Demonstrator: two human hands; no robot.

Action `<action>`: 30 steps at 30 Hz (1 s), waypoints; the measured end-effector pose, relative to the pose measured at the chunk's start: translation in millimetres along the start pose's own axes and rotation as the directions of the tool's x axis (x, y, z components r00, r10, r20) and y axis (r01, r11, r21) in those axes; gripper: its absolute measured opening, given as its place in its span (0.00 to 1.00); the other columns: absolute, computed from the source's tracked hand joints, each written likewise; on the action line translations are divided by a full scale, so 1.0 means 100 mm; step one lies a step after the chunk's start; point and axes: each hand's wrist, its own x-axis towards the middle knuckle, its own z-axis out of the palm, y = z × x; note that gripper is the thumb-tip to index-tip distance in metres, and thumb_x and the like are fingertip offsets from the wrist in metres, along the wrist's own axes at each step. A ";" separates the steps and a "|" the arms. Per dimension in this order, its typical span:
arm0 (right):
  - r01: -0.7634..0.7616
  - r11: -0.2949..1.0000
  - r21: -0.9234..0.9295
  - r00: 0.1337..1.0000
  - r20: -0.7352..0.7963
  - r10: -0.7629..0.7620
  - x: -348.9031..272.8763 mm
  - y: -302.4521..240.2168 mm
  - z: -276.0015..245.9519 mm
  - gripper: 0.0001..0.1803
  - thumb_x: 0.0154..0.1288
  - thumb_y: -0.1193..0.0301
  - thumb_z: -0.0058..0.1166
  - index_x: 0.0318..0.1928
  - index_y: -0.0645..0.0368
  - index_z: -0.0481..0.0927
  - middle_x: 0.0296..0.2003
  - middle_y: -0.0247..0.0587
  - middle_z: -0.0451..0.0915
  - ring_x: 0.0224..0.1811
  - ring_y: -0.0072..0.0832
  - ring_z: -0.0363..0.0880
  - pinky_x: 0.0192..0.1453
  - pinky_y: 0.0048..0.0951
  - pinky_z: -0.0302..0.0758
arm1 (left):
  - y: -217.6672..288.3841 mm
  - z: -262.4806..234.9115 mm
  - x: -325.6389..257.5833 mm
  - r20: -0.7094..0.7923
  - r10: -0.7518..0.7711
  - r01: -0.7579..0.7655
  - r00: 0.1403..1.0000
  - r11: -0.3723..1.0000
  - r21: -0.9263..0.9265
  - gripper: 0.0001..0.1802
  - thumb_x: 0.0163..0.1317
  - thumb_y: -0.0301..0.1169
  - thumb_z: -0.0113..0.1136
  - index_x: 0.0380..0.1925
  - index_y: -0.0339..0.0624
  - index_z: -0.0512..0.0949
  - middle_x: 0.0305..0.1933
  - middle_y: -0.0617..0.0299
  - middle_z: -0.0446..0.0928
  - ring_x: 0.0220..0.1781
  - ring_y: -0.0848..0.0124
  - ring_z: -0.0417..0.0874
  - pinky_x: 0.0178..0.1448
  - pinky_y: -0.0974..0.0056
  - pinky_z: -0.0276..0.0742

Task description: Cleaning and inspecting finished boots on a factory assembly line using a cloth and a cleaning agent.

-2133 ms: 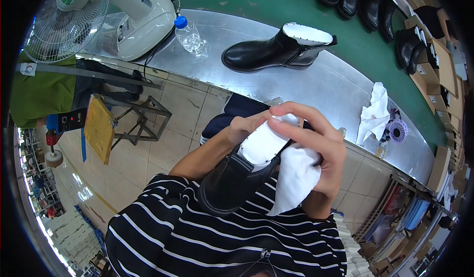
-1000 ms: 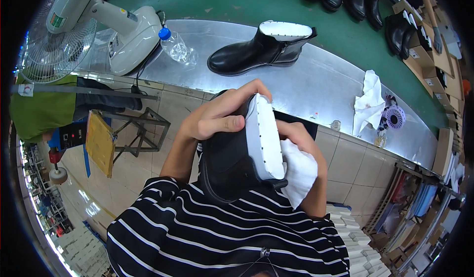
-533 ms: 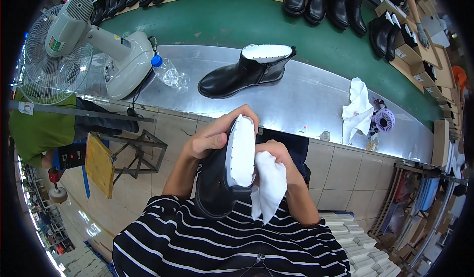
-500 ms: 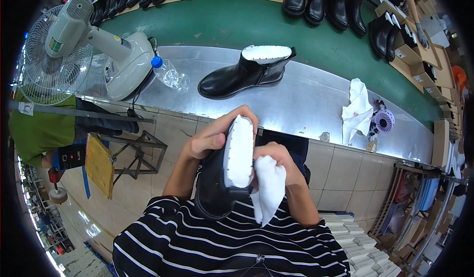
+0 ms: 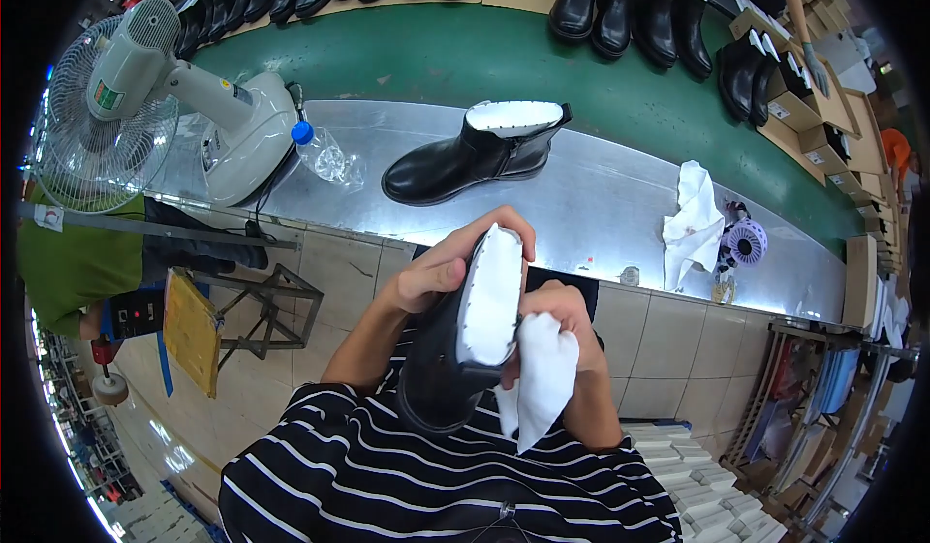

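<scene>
While I watch from the head view, these lines hold:
Boot: black leather ankle boot with a white sole (image 5: 465, 335), sole up, in front of my striped chest.
Left hand (image 5: 441, 272): grip wrapped round the boot's toe end.
Right hand (image 5: 572, 325): grip bunched on a white cloth (image 5: 538, 378) pressed to the sole's edge.
Surface: grey metal surface (image 5: 601, 189) beyond, carrying a second black boot (image 5: 475, 151), plastic bottle (image 5: 325, 155), white fan (image 5: 184, 107).

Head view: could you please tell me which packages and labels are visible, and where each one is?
Cardboard boxes: brown, open, upper right, holding black boots.
Label on fan: small green-and-white sticker on the motor housing, upper left.
Tag: small white square below the fan cage, far left.
</scene>
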 end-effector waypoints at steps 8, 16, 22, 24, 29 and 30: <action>-0.004 0.994 -0.108 0.999 0.031 0.007 0.02 -0.11 -0.11 0.15 0.61 0.63 0.62 0.33 0.63 0.77 0.24 0.37 0.83 0.24 0.25 0.84 0.31 0.22 0.76 | 0.10 0.00 0.08 0.000 -0.008 0.008 1.000 0.999 -0.047 0.49 0.51 0.72 0.55 0.52 0.35 0.68 0.38 0.60 0.75 0.41 0.73 0.78 0.46 0.70 0.70; -0.008 0.999 -0.034 0.998 -0.066 0.006 0.01 -0.08 0.00 0.18 0.65 0.63 0.61 0.29 0.67 0.75 0.23 0.38 0.78 0.25 0.30 0.84 0.29 0.26 0.79 | -0.09 0.05 -0.04 -0.155 -0.060 0.032 0.986 0.983 -0.181 0.48 0.51 0.69 0.60 0.51 0.33 0.66 0.39 0.51 0.77 0.41 0.65 0.80 0.50 0.63 0.73; -0.027 0.975 0.221 0.992 0.127 -0.001 -0.05 -0.12 0.07 0.13 0.68 0.66 0.56 0.40 0.65 0.75 0.31 0.40 0.79 0.30 0.32 0.86 0.35 0.25 0.80 | -0.18 0.16 0.03 -0.100 0.146 -0.171 0.984 0.932 -0.320 0.41 0.58 0.65 0.54 0.47 0.33 0.62 0.29 0.44 0.77 0.32 0.58 0.79 0.44 0.56 0.73; 0.092 0.996 0.007 0.995 0.030 -0.092 -0.07 -0.13 0.02 0.17 0.67 0.63 0.59 0.39 0.67 0.75 0.28 0.43 0.78 0.29 0.31 0.83 0.34 0.26 0.79 | -0.12 0.32 0.16 -0.118 0.075 -0.109 0.990 0.943 -0.315 0.38 0.61 0.63 0.51 0.47 0.36 0.61 0.28 0.45 0.76 0.30 0.58 0.79 0.42 0.57 0.75; -0.007 0.947 0.321 0.999 -0.045 0.023 -0.13 -0.33 0.12 0.21 0.74 0.59 0.46 0.31 0.65 0.75 0.21 0.40 0.74 0.21 0.30 0.80 0.26 0.26 0.77 | -0.07 0.50 0.15 -0.181 0.028 -0.108 0.983 0.888 -0.446 0.28 0.61 0.52 0.53 0.46 0.42 0.58 0.25 0.52 0.72 0.25 0.61 0.77 0.33 0.63 0.75; -0.031 0.961 0.276 0.998 -0.035 0.043 -0.16 -0.34 0.06 0.23 0.75 0.58 0.46 0.29 0.65 0.74 0.19 0.40 0.74 0.21 0.29 0.80 0.24 0.23 0.74 | -0.08 0.49 0.19 -0.247 0.007 -0.098 0.969 0.928 -0.359 0.25 0.62 0.46 0.56 0.45 0.43 0.57 0.25 0.55 0.71 0.23 0.63 0.76 0.29 0.66 0.73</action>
